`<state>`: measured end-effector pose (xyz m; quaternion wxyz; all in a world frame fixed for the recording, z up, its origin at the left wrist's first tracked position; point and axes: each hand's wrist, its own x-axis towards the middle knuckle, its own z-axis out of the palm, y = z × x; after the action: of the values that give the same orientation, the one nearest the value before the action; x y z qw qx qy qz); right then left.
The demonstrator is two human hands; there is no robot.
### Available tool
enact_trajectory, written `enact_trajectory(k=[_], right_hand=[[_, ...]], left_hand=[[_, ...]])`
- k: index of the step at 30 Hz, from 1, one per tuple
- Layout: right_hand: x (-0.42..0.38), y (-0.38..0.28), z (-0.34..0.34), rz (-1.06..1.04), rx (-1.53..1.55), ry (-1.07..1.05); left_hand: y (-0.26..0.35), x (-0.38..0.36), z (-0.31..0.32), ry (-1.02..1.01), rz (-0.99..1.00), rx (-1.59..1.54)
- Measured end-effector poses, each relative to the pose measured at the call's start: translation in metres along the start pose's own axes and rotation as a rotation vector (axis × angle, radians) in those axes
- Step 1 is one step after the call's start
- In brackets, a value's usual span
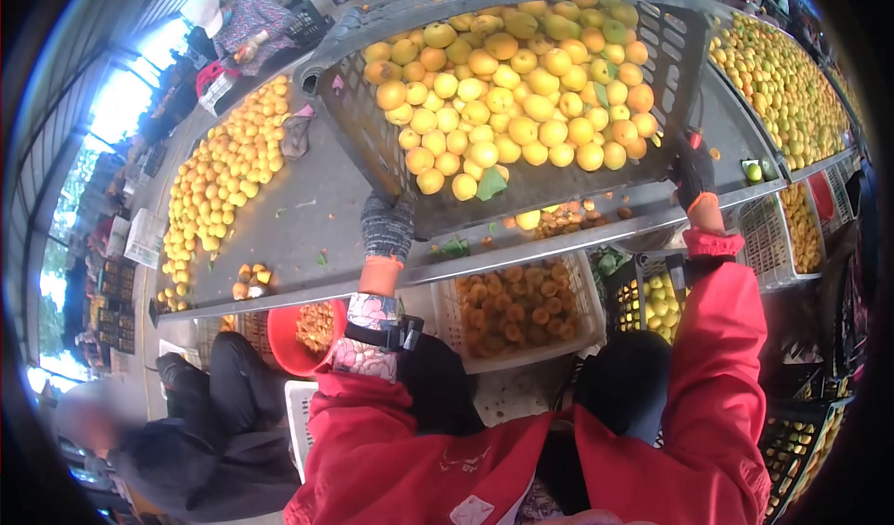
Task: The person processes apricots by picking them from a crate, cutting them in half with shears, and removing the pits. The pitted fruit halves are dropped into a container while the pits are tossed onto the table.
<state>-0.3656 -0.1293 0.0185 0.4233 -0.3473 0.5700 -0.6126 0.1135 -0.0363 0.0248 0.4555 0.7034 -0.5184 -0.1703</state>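
Note:
A large dark plastic crate (349,139) lies tipped toward me on the metal table (270,232), its open side facing me. Yellow-orange apricots (521,106) fill it and spread to its near edge, with a few green leaves among them. My left hand (386,227), in a dark grey knitted glove, is closed on the crate's near left corner. At the near right corner my right hand (694,171), gloved in black, grips the crate too; its fingers are partly hidden by the wall.
A pile of apricots (223,190) lies left on the table, a larger heap (773,87) on the right. Below the table edge stand a white crate (447,316) of halved fruit and a red bucket (279,339). A seated person (205,460) is close at my left.

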Motion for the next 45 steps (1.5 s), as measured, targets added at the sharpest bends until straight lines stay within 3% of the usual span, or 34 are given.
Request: enact_trajectory(k=[6, 21, 24, 26, 28, 29, 30, 31, 32, 33, 35, 45], right_hand=[[-0.001, -0.010, -0.004, 0.073, -0.040, 0.015], [0.001, 0.002, -0.008, 0.007, -0.072, 0.074], [-0.007, 0.000, -0.010, 0.017, -0.067, 0.081], [-0.036, -0.012, -0.003, -0.103, -0.017, 0.207], [-0.069, -0.006, 0.008, -0.198, -0.089, 0.302], [-0.090, 0.002, 0.025, -0.070, -0.225, 0.288], [-0.120, 0.005, 0.044, 0.017, -0.049, 0.080], [-0.134, 0.021, 0.060, 0.108, -0.034, -0.046], [-0.132, 0.050, 0.068, -0.120, -0.270, -0.080], [-0.170, 0.011, 0.094, 0.157, 0.158, -0.090], [-0.169, 0.025, 0.105, 0.235, 0.153, -0.232], [-0.177, 0.036, 0.110, 0.231, -0.028, -0.332]], left_hand=[[-0.010, 0.001, -0.003, 0.005, 0.019, 0.014], [-0.004, -0.010, -0.004, 0.005, 0.000, -0.109], [-0.009, -0.013, 0.001, 0.127, 0.108, -0.032], [0.093, -0.062, -0.003, 0.284, 0.381, 0.177], [0.096, -0.083, 0.042, 0.051, 0.799, 0.375], [0.099, -0.091, 0.063, -0.035, 1.027, 0.505], [0.099, -0.080, 0.081, -0.228, 0.926, 0.621], [0.088, -0.072, 0.092, -0.257, 0.915, 0.667], [0.073, -0.063, 0.103, -0.283, 0.904, 0.712], [0.065, -0.054, 0.109, -0.301, 0.890, 0.758], [0.052, -0.051, 0.108, -0.335, 0.865, 0.703], [0.039, -0.034, 0.097, -0.342, 0.914, 0.723]])
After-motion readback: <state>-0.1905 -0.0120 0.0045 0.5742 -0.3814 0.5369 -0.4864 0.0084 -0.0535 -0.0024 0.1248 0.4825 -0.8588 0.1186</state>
